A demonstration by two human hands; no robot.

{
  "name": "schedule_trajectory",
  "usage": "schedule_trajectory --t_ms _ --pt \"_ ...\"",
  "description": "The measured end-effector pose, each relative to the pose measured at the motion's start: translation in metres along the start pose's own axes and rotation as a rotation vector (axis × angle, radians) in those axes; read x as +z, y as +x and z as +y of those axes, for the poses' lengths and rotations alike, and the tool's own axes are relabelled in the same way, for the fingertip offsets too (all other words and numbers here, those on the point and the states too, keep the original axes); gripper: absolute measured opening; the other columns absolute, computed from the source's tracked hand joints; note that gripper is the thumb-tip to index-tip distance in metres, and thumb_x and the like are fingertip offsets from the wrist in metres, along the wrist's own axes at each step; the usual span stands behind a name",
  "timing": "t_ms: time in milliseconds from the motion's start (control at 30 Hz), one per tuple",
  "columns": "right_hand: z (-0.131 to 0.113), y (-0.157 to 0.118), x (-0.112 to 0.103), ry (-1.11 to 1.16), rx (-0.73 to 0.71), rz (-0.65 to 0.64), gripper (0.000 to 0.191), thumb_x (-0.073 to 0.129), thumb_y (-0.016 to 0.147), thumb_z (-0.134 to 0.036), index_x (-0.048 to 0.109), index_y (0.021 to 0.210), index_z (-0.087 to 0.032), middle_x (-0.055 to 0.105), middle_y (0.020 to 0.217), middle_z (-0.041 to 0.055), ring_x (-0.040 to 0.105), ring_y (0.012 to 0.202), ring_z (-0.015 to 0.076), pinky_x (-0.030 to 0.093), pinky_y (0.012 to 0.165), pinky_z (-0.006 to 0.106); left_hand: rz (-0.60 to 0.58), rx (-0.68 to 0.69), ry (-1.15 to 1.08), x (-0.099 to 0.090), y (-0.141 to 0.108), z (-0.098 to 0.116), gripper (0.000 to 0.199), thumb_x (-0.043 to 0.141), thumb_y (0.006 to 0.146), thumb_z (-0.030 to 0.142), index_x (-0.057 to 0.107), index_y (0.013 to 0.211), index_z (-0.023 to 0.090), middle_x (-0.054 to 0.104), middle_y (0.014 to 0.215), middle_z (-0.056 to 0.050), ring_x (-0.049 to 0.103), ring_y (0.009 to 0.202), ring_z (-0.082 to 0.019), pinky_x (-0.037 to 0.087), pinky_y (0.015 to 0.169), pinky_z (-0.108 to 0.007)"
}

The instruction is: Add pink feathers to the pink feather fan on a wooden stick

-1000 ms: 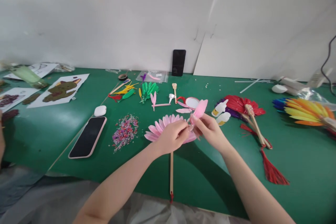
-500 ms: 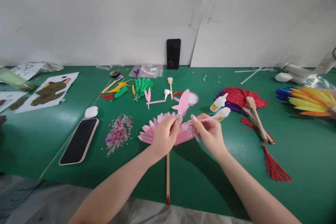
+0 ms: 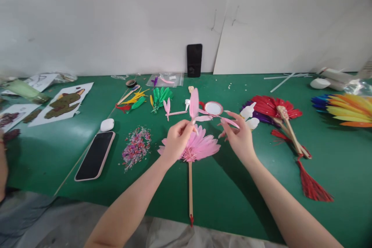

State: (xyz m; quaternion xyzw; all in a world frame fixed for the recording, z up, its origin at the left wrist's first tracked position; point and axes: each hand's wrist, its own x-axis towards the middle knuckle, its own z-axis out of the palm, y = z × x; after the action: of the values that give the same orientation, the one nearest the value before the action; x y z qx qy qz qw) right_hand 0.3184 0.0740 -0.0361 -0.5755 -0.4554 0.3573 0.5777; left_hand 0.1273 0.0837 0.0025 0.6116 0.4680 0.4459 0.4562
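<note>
My left hand [image 3: 180,137] pinches an upright pink feather [image 3: 194,102] by its lower end, above the fan. To the right, my right hand [image 3: 238,135] has a slim pink feather [image 3: 231,122] between thumb and fingers, with its other fingers spread. Below both hands a pink feather fan [image 3: 207,145] lies flat on the table, its wooden handle [image 3: 190,190] toward me. My left hand covers part of the fan. Beyond it are a round white dish with a red rim [image 3: 214,108] and loose pink feathers [image 3: 167,107]. White glue bottles [image 3: 248,111] lie behind my right hand.
Colored flakes [image 3: 136,147], a phone [image 3: 95,157] and a white case [image 3: 107,124] are at left on the green table. Green feathers [image 3: 160,99] lie farther back. At right are a red fan [image 3: 269,106] and a multicolored fan [image 3: 345,110]. Another person's arm shows at far left.
My hands have moved apart, uncovering more of the pink fan. The left hand's feather now stands more upright, and my right hand has moved right and up. The view has shifted slightly.
</note>
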Motion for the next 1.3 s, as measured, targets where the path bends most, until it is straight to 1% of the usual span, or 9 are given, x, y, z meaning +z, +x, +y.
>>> schedule_trajectory --t_ms 100,267,400,500,567,700,900,1100,1300 --pt "-0.001 0.000 -0.001 -0.107 -0.092 0.092 0.053 0.067 0.077 -0.039 0.046 0.123 -0.025 0.054 0.072 -0.0031 0.047 0.042 0.0081 0.038 0.039 0.023 -0.134 -0.027 0.009 0.006 -0.004 0.003 0.034 0.049 0.087 0.041 0.055 0.064 0.016 0.033 0.049 0.006 0.027 0.044 -0.006 0.023 0.045 -0.022" --pt "-0.021 -0.008 -0.003 -0.026 -0.255 0.140 0.025 0.054 0.087 -0.043 0.057 0.098 -0.021 0.041 0.055 -0.0054 0.038 0.046 0.0091 0.031 0.044 0.023 -0.309 -0.105 -0.009 0.007 -0.006 0.006 0.029 0.048 0.086 0.032 0.049 0.062 0.016 0.034 0.052 0.006 0.029 0.045 -0.006 0.024 0.045 -0.021" --pt "-0.027 -0.012 -0.004 0.091 -0.114 -0.181 0.043 0.041 0.088 -0.056 0.056 0.074 -0.018 0.041 0.047 -0.0049 0.035 0.039 0.0078 0.026 0.037 0.022 -0.512 -0.118 0.011 0.005 -0.009 0.011 0.024 0.048 0.081 0.022 0.042 0.059 0.017 0.039 0.055 0.006 0.037 0.049 -0.007 0.029 0.048 -0.021" --pt "-0.027 -0.015 -0.002 0.093 -0.035 -0.382 0.048 0.049 0.085 -0.055 0.046 0.054 -0.018 0.040 0.040 -0.0048 0.033 0.035 0.0061 0.025 0.036 0.021 -0.648 -0.075 0.044 0.004 -0.010 0.014 0.019 0.047 0.078 0.014 0.044 0.059 0.016 0.045 0.057 0.005 0.044 0.055 -0.008 0.032 0.051 -0.021" --pt "-0.029 -0.017 0.001 0.078 -0.001 -0.366 0.047 0.056 0.083 -0.049 0.045 0.050 -0.018 0.038 0.037 -0.0057 0.031 0.034 0.0053 0.025 0.036 0.021 -0.611 -0.047 0.080 0.005 -0.009 0.013 0.018 0.046 0.080 0.014 0.048 0.062 0.016 0.048 0.059 0.004 0.045 0.056 -0.009 0.032 0.052 -0.021" --pt "-0.035 -0.023 0.003 0.088 0.006 -0.281 0.047 0.056 0.084 -0.043 0.044 0.046 -0.018 0.038 0.037 -0.0055 0.033 0.033 0.0059 0.026 0.035 0.021 -0.376 0.019 0.160 0.005 -0.004 0.011 0.023 0.045 0.089 0.029 0.058 0.074 0.016 0.049 0.063 0.003 0.042 0.054 -0.009 0.033 0.052 -0.022" --pt "-0.043 -0.033 0.006 0.003 0.058 -0.418 0.042 0.052 0.086 -0.040 0.046 0.050 -0.018 0.042 0.038 -0.0046 0.038 0.036 0.0075 0.032 0.041 0.023 -0.159 0.191 0.242 0.007 -0.004 0.003 0.023 0.038 0.094 0.030 0.054 0.082 0.018 0.053 0.066 0.001 0.048 0.058 -0.011 0.039 0.059 -0.024" --pt "-0.041 -0.037 0.009 0.032 0.095 -0.443 0.043 0.049 0.088 -0.043 0.046 0.052 -0.019 0.041 0.041 -0.0042 0.039 0.038 0.0081 0.033 0.040 0.023 -0.143 0.325 0.347 0.010 -0.009 -0.007 0.010 0.043 0.092 0.029 0.048 0.091 0.020 0.059 0.085 -0.003 0.056 0.076 -0.014 0.043 0.068 -0.025" --pt "-0.038 -0.036 0.006 0.028 0.027 -0.420 0.042 0.048 0.089 -0.041 0.048 0.054 -0.019 0.041 0.041 -0.0039 0.040 0.039 0.0088 0.034 0.042 0.023 -0.119 0.308 0.350 0.011 -0.010 -0.006 0.017 0.036 0.095 0.027 0.048 0.086 0.019 0.054 0.071 0.000 0.051 0.064 -0.011 0.041 0.061 -0.023"
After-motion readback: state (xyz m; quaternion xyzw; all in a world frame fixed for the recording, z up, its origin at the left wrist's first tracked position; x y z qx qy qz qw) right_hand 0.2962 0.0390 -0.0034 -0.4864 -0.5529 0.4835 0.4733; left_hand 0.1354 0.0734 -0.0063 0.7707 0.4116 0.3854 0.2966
